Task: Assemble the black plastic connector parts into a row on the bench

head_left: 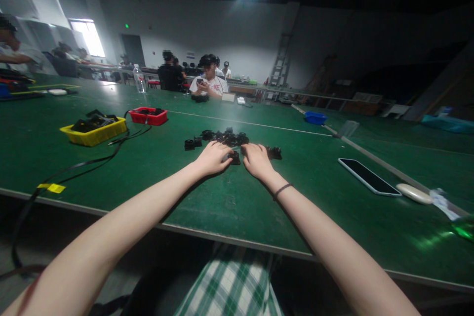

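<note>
Both my arms reach out over a green table. My left hand and my right hand lie knuckles-up side by side, fingers curled down onto a small black plastic part between them. Just beyond the fingers lies a heap of several similar black parts, with a few strays at the left and right. A dark band circles my right wrist. What exactly each hand pinches is hidden under the fingers.
A yellow tray and a red tray of black parts stand at the left, with a black cable trailing off the edge. A phone and a white oval object lie at the right. A blue tray is farther back. People sit at the far side.
</note>
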A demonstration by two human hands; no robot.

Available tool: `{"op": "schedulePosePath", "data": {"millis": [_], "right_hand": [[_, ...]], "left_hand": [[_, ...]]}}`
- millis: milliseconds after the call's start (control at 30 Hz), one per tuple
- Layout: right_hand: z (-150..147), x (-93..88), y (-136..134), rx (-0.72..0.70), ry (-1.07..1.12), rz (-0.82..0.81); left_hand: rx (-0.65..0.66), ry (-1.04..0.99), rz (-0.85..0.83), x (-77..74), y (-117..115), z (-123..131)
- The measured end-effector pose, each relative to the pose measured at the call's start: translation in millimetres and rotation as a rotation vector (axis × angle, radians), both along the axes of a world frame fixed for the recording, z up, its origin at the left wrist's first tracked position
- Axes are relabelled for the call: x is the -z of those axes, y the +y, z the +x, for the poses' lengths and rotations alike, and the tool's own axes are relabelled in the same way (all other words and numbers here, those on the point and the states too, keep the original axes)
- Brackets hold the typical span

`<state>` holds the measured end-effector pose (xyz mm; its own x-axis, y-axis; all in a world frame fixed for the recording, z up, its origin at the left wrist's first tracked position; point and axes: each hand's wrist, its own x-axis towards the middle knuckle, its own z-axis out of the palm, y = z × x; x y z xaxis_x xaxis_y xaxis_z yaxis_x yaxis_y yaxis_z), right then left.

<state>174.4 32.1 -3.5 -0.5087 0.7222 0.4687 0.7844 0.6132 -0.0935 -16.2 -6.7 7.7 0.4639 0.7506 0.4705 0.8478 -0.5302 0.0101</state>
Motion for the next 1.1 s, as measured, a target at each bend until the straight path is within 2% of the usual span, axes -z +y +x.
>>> {"op": "schedulePosePath", "data": {"millis": [1100], "right_hand": [[5.7, 2.8, 1.1, -0.014, -0.021, 0.107]], "left_hand": [[0.002, 0.002, 0.001, 4.4, 1.4, 0.3]]}}
